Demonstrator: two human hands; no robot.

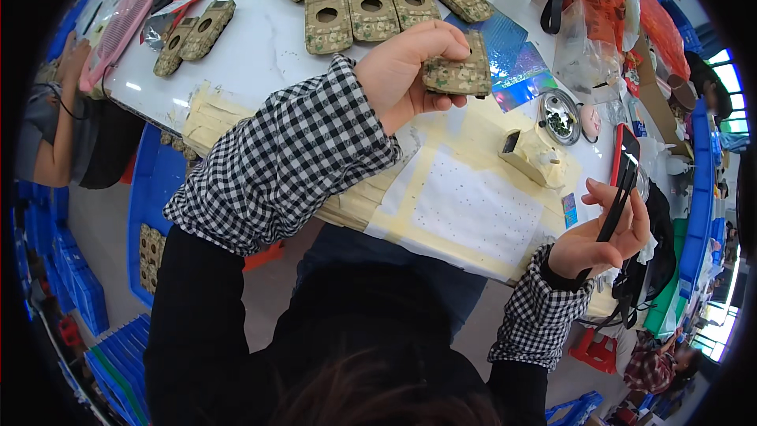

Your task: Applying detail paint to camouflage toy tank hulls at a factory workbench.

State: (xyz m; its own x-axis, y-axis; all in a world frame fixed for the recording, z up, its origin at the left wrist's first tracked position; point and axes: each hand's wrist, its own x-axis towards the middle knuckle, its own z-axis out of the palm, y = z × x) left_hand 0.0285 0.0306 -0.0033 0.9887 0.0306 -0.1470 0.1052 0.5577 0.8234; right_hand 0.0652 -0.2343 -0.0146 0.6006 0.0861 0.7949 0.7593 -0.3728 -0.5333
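Note:
My left hand (418,71) is closed round a camouflage toy tank hull (457,72), held above the table; its fingers cover part of it. Black tweezers (619,199) rest in my right hand (595,241), pointing up and away, with the fingers curled loosely round them. More camouflage hulls (371,10), each with a round hole, lie in rows beyond my left hand. Two others (206,29) sit to the far left. Between my hands are a small block wrapped in cream tape (535,155) and a round metal dish (561,117) with small dark pieces inside.
A white sheet dotted with tiny specks (473,205) is taped to the near table edge. Shiny blue cards (516,55) lie past the held hull. A blue crate (146,213) with hulls stands below the table at left. A person's arm (51,134) shows at far left.

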